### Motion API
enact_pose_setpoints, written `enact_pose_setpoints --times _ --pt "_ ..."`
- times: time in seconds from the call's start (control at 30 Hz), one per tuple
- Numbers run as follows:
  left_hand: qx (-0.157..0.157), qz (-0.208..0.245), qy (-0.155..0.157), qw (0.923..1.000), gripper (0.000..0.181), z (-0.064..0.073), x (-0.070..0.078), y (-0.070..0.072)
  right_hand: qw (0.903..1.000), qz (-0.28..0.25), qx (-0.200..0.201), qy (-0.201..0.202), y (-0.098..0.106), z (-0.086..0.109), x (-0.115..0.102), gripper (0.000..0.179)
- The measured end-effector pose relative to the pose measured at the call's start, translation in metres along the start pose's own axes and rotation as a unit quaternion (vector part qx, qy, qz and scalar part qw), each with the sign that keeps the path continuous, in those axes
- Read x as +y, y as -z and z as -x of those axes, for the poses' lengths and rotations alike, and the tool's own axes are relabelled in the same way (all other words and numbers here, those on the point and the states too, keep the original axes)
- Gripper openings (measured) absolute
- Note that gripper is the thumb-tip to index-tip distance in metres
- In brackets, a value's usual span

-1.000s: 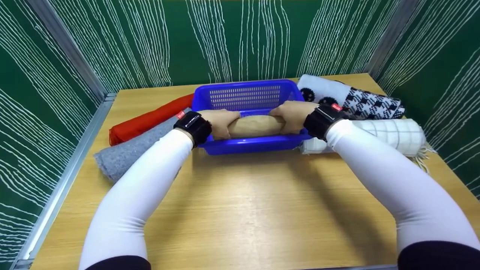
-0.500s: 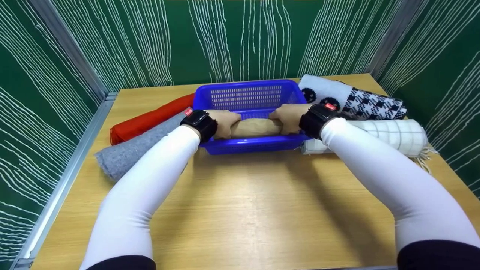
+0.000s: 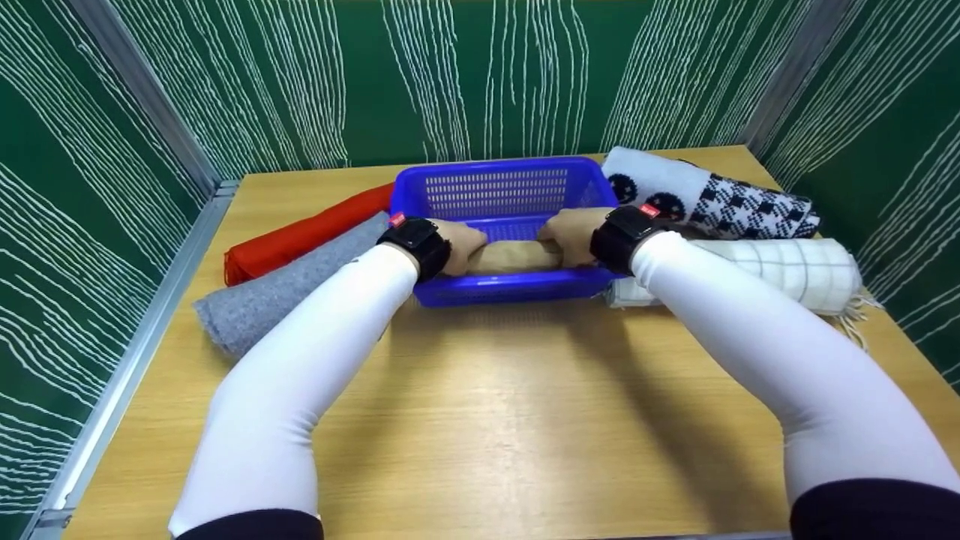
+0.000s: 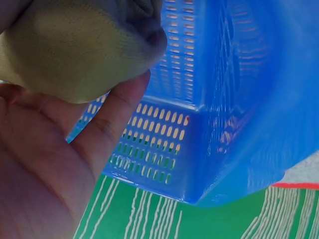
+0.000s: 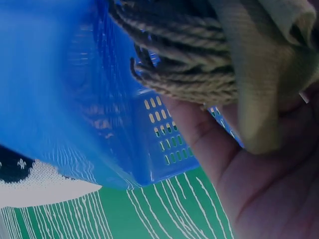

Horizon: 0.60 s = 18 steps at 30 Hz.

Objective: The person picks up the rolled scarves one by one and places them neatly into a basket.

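Note:
A tan rolled scarf point(image 3: 517, 256) lies crosswise within the blue plastic basket point(image 3: 510, 282), low behind its front wall. My left hand point(image 3: 460, 244) grips the roll's left end and my right hand point(image 3: 574, 234) its right end. In the left wrist view, the fingers point(image 4: 117, 107) curve under the bunched tan cloth point(image 4: 75, 55). Braided fringe point(image 5: 189, 59) hangs from the scarf in the right wrist view, above the fingers of that hand. The scarf's underside is hidden in the head view.
Left of the basket lie a red roll point(image 3: 307, 232) and a grey felt-like roll point(image 3: 277, 292). At the right are a black-and-white patterned knit roll point(image 3: 712, 195) and a white checked scarf roll point(image 3: 799, 274) with fringe. Green walls point(image 3: 517, 82) enclose the wooden table point(image 3: 480, 420).
Both hands have lowered the tan scarf deeper into the basket and drawn slightly closer together. The other rolls have stayed in place.

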<state>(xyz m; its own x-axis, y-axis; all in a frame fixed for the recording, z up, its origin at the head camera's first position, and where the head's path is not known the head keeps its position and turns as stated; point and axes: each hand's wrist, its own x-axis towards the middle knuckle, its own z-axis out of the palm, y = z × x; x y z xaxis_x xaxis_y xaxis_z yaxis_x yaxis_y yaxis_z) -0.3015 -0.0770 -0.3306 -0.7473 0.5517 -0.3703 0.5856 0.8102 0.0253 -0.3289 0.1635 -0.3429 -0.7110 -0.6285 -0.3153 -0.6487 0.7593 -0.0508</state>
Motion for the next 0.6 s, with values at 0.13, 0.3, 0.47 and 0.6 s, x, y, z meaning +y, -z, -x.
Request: enact_pose_setpoints --times 0.13,0.3,0.47,0.6 --pt "-0.001 -0.02 -0.009 0.9998 0.012 -0.007 -0.003 -0.004 0.9999 0.011 0.001 0.005 -0.006 -0.01 0.005 0.022" --pt "0.001 -0.028 -0.012 0.9995 0.015 -0.04 -0.024 -0.023 0.9997 0.011 -0.017 -0.016 -0.006 -0.015 0.003 0.022" --pt "0.001 -0.039 -0.01 0.9992 0.009 -0.01 -0.003 -0.007 0.9993 0.017 -0.027 -0.019 -0.003 -0.012 -0.005 0.023" --pt "0.001 -0.047 -0.013 0.9988 0.009 -0.002 0.002 -0.005 0.9985 0.004 -0.043 -0.033 -0.006 -0.016 -0.003 0.022"
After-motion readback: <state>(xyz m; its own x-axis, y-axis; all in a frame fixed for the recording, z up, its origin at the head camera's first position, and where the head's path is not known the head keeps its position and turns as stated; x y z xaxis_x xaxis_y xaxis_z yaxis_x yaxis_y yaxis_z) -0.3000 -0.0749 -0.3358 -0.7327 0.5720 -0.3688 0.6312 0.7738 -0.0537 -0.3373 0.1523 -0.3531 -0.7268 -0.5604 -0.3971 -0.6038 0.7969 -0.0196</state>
